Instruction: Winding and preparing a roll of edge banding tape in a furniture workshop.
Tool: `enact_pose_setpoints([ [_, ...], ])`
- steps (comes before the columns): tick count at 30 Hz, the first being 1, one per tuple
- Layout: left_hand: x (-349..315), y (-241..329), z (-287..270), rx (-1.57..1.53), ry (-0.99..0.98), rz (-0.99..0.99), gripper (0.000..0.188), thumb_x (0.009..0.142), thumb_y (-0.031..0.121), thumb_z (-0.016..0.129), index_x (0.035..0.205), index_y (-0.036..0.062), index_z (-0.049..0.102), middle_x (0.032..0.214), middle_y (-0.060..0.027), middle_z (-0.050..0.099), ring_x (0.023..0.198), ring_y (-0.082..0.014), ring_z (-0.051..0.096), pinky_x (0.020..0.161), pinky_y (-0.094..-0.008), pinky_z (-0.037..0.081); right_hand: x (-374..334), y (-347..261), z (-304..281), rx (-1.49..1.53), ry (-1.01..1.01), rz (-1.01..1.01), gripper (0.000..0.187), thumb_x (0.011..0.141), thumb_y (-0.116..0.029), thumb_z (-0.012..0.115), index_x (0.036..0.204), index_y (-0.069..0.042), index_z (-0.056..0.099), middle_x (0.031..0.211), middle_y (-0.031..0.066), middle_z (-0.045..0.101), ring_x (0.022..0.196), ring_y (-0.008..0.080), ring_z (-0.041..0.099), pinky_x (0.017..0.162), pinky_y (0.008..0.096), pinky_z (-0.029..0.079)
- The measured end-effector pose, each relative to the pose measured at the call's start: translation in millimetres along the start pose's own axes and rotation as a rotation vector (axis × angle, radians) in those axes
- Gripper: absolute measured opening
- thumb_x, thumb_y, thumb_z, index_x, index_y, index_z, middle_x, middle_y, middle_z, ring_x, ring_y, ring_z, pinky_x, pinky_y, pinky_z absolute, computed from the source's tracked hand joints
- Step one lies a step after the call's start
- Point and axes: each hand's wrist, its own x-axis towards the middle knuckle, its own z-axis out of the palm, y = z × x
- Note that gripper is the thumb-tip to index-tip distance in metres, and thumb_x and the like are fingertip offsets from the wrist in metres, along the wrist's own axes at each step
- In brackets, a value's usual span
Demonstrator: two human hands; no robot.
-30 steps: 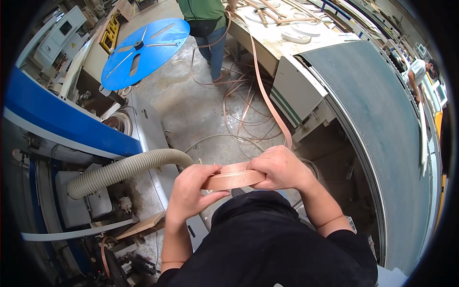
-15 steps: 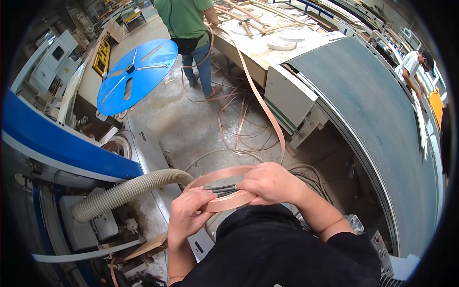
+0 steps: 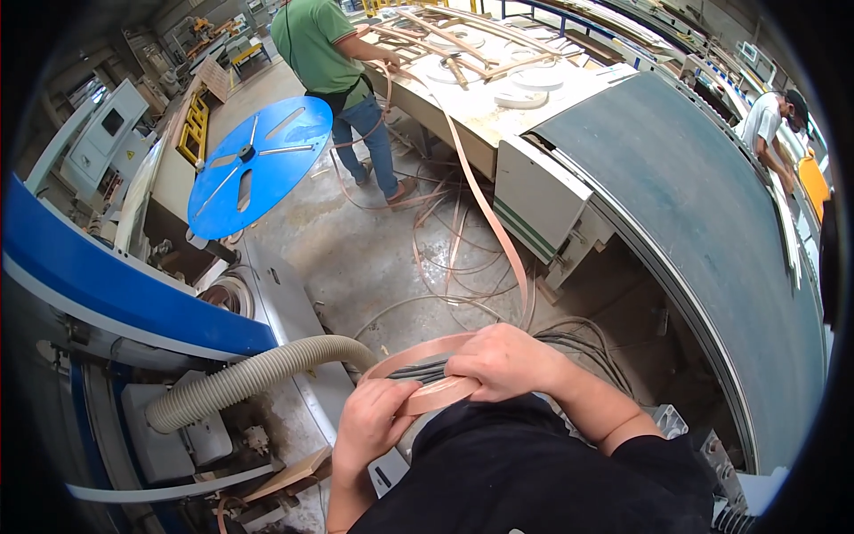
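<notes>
A coil of pinkish-brown edge banding (image 3: 438, 397) is held in front of my body, wound into a ring of several layers. My left hand (image 3: 375, 416) grips its left near side, thumb on the inner face. On the right, my right hand (image 3: 507, 363) is closed round the coil, knuckles up. From near my right hand a long loose length of the band (image 3: 483, 198) runs away over the floor gap toward the far table. There a co-worker in a green shirt (image 3: 313, 44) holds part of the band.
To my left are a blue slotted disc (image 3: 258, 165), a ribbed hose (image 3: 258, 381) and a blue-white machine (image 3: 133, 267). A dark conveyor belt (image 3: 685, 196) curves along the right. The worktable (image 3: 485, 111) bears rings and strips. Loose loops and cables (image 3: 587, 351) lie on the floor. Another person (image 3: 767, 129) stands far right.
My left hand has come slightly right and down, closer to my right hand on the coil. The co-worker in green has shifted, the hand on the band now showing more. The view has tilted slightly.
</notes>
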Motion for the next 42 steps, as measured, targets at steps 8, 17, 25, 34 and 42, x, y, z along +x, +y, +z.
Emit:
enact_pose_setpoints([
  [8, -9, -5, 8, -0.063, -0.057, -0.066, 0.038, 0.072, 0.006, 0.08, 0.107, 0.0037, 0.066, 0.091, -0.0117, 0.07, 0.079, -0.0316, 0.067, 0.071, -0.039, 0.054, -6, 2, 13, 0.006, -0.045, 0.03, 0.021, 0.069, -0.018, 0.074, 0.081, -0.007, 0.061, 0.077, 0.0093, 0.066, 0.072, 0.0334, 0.065, 0.063, 0.0429, 0.052],
  [17, -4, -8, 6, -0.046, -0.05, -0.028, 0.038, 0.069, 0.005, 0.08, 0.105, 0.0041, 0.068, 0.082, -0.0108, 0.066, 0.072, -0.0306, 0.064, 0.07, -0.0391, 0.053, -3, 1, 11, 0.073, -0.021, 0.035, 0.019, 0.069, -0.018, 0.073, 0.08, -0.007, 0.061, 0.074, 0.0091, 0.064, 0.072, 0.0333, 0.065, 0.064, 0.0437, 0.052],
  [25, -5, -9, 8, -0.049, -0.056, -0.041, 0.039, 0.068, 0.004, 0.08, 0.105, 0.004, 0.069, 0.085, -0.0108, 0.068, 0.074, -0.0297, 0.066, 0.071, -0.0389, 0.053, -4, 3, 14, 0.074, -0.049, 0.063, 0.021, 0.069, -0.018, 0.074, 0.079, -0.007, 0.06, 0.074, 0.0099, 0.065, 0.076, 0.0342, 0.066, 0.069, 0.0451, 0.053],
  [34, -5, -8, 7, -0.045, -0.057, -0.049, 0.037, 0.067, 0.004, 0.08, 0.103, 0.004, 0.07, 0.084, -0.0105, 0.068, 0.077, -0.029, 0.066, 0.072, -0.0384, 0.054, -3, 4, 13, 0.074, -0.083, 0.054, 0.022, 0.069, -0.018, 0.075, 0.08, -0.007, 0.06, 0.076, 0.0096, 0.065, 0.077, 0.0334, 0.066, 0.069, 0.0447, 0.053],
  [42, -4, -12, -1, -0.045, -0.001, 0.066, 0.03, 0.07, 0.003, 0.076, 0.1, 0.0063, 0.073, 0.08, -0.0059, 0.065, 0.078, -0.0243, 0.066, 0.089, -0.0427, 0.053, -3, 2, 18, 0.089, -0.029, 0.015, 0.022, 0.068, -0.018, 0.077, 0.084, -0.009, 0.064, 0.076, 0.0066, 0.065, 0.076, 0.0302, 0.066, 0.07, 0.0412, 0.052],
])
